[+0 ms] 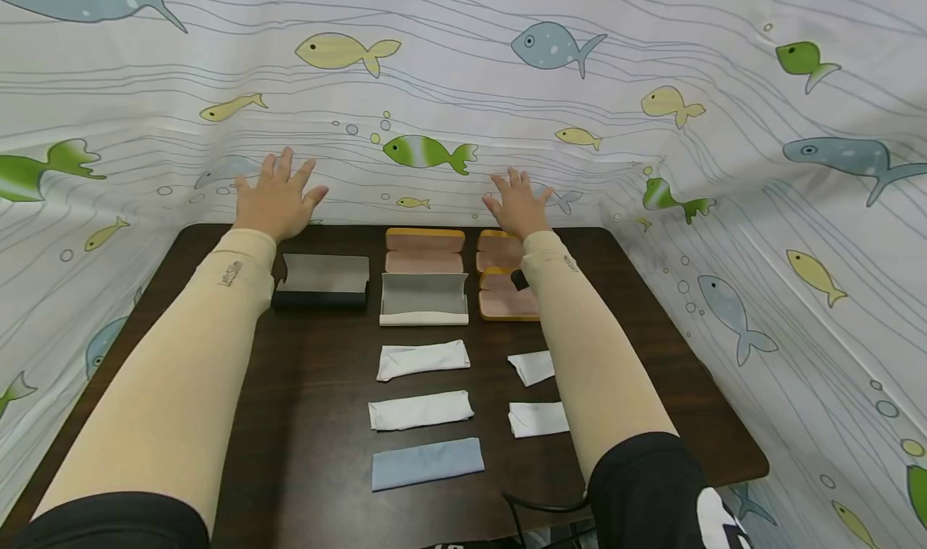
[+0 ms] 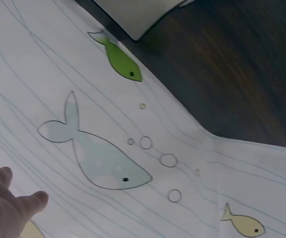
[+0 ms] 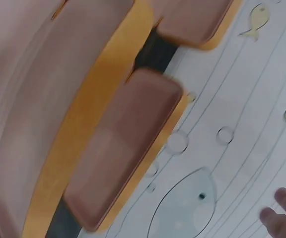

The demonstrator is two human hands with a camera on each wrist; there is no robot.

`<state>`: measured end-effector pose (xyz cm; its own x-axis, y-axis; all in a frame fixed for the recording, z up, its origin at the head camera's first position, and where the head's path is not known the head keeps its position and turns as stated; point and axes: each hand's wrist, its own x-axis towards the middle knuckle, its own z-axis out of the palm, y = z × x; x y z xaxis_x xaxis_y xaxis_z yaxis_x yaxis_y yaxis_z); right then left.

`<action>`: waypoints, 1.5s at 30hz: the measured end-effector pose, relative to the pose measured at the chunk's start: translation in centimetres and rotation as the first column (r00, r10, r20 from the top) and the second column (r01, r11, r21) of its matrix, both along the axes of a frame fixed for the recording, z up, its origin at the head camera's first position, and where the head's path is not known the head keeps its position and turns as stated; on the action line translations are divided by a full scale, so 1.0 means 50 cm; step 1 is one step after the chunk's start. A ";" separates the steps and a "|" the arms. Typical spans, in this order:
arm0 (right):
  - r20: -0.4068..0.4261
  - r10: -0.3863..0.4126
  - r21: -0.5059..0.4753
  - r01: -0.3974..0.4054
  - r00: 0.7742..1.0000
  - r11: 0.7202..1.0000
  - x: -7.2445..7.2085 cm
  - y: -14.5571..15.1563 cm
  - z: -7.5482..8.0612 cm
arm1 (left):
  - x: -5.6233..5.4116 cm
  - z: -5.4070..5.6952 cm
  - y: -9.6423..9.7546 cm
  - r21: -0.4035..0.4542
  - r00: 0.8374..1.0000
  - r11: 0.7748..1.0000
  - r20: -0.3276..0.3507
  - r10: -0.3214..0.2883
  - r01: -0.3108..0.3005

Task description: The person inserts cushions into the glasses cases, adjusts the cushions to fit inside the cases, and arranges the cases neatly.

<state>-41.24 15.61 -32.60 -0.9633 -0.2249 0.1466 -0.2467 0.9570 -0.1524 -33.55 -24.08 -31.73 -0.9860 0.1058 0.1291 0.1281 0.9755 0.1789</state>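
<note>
My left hand [image 1: 273, 203] reaches past the table's far edge with its fingers spread, holding nothing. The right hand [image 1: 520, 207] does likewise at the right, fingers apart. Below the left hand lies an open black case [image 1: 320, 299] with a grey lining. An open white case [image 1: 423, 319] with a grey lining is in the middle. Behind it sits an open orange case [image 1: 424, 262] lined in pink. More orange and pink case parts [image 1: 507, 303] lie near the right hand, partly hidden by the forearm. In the right wrist view, orange-edged case parts [image 3: 125, 144] appear close up.
Two folded white cloths [image 1: 423, 360] and a folded blue cloth [image 1: 427, 463] form a column on the dark wooden table [image 1: 311, 420]. Further white cloths [image 1: 537, 418] lie partly under the right forearm's outline. A fish-patterned curtain [image 1: 463, 90] surrounds the table. A black cable [image 1: 539, 505] crosses the near edge.
</note>
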 end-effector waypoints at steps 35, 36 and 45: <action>0.344 0.209 -0.200 -0.146 0.915 0.969 0.324 -0.032 -0.252 | 0.216 -0.218 0.221 0.170 0.880 0.948 0.357 -0.314 0.269; 0.338 0.214 -0.194 -0.155 0.916 0.969 0.324 -0.034 -0.254 | 0.218 -0.222 0.226 0.168 0.880 0.949 0.359 -0.310 0.266; 0.316 0.238 -0.174 -0.190 0.919 0.966 0.327 -0.039 -0.262 | 0.226 -0.248 0.240 0.216 0.876 0.944 0.365 -0.315 0.250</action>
<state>-24.89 13.64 -45.71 -0.8928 -0.4318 -0.1282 -0.3560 0.8508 -0.3865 -22.25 -12.08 -44.11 -0.8907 0.3981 -0.2197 0.2821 0.8627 0.4197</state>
